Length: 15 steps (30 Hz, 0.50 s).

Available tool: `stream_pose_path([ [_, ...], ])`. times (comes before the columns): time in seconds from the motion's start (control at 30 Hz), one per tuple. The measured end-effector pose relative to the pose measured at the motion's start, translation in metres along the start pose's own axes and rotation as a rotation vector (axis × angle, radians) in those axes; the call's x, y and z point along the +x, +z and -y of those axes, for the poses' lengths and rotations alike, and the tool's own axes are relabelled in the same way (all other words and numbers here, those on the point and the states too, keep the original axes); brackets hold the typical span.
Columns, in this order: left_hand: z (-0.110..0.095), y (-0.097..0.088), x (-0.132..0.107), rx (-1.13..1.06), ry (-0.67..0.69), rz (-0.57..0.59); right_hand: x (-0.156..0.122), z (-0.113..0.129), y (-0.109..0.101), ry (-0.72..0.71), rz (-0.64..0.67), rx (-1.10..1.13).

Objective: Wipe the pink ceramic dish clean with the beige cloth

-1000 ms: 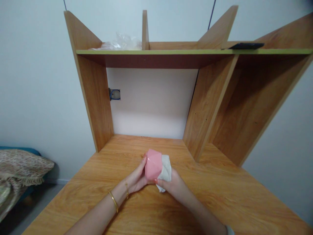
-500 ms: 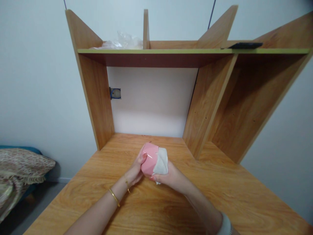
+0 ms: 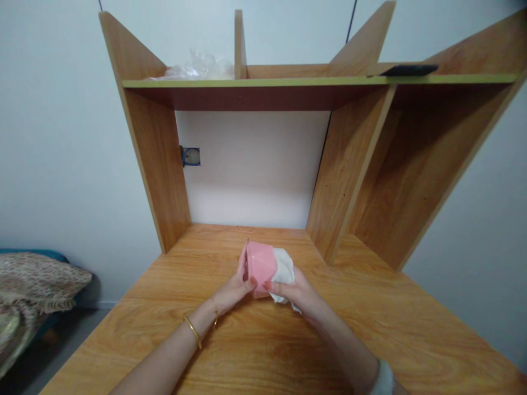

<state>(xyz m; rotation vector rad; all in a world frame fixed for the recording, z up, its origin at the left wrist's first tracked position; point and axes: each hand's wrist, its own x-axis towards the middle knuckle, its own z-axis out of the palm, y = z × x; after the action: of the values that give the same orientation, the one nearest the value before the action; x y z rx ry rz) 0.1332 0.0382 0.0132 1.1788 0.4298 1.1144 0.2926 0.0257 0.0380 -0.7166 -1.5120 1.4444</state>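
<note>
A glossy pink container (image 3: 262, 267) with angled sides is held tilted on its side above the desk, its rim turned toward my left hand. My left hand (image 3: 239, 284) grips it at that rim, thumb on the near side and fingers behind. A crumpled white cloth (image 3: 284, 269) covers the container's right end. My right hand (image 3: 297, 289) is closed round the cloth and presses it against the container, its thumb on the pink surface. The fingers of my right hand behind the cloth are hidden.
The wooden desk (image 3: 230, 351) carries a hutch with upright panels (image 3: 349, 175) and a shelf (image 3: 280, 82). Up there lie a clear plastic bag (image 3: 201, 67) and a flat black object (image 3: 409, 70). A wall socket box (image 3: 191, 156) shows behind. A patterned blanket (image 3: 37, 280) lies at far left.
The container has turned in my hands, so its rim now faces left. My right hand and the cloth have shifted slightly right, with the right thumb higher on the pink side.
</note>
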Motion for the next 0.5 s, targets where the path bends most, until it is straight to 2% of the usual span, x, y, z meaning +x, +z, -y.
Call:
stream_pose_path([
  [0.07,0.000,0.001,0.000,0.146,0.119,-0.076,-0.001,0.002,-0.001,0.036,0.035,0.087],
  [0.13,0.001,0.002,0.001,0.184,0.130,-0.144,-0.001,0.001,0.000,0.064,0.068,0.112],
  [0.2,0.003,0.004,0.003,0.094,0.070,-0.186,-0.001,0.000,0.004,0.060,0.074,0.081],
  [0.3,0.003,0.007,0.003,-0.138,-0.044,-0.190,-0.001,0.000,0.013,0.020,0.091,-0.016],
  [0.43,-0.006,0.006,0.003,-0.404,-0.259,-0.157,-0.004,0.005,0.027,-0.115,0.111,-0.291],
  [0.5,-0.010,0.002,0.004,-0.459,-0.351,-0.126,-0.005,0.003,0.029,-0.162,0.122,-0.411],
])
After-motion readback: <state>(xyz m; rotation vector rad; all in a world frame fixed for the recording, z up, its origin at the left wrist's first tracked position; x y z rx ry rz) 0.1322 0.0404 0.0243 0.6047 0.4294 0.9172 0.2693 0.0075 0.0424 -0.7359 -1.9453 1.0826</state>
